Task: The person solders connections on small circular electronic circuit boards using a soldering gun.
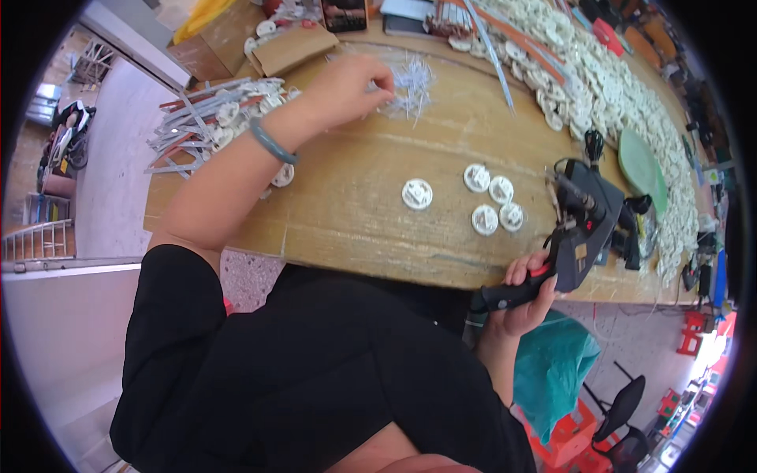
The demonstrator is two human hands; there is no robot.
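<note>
Left hand [351, 83], upper centre of frame, fingers pinched into pile of thin white pins [410, 79] just to its right. Right hand [524, 296], lower right, clenched on black tool [579, 229] w/ red trigger. White discs [489, 201] lie between.
</note>
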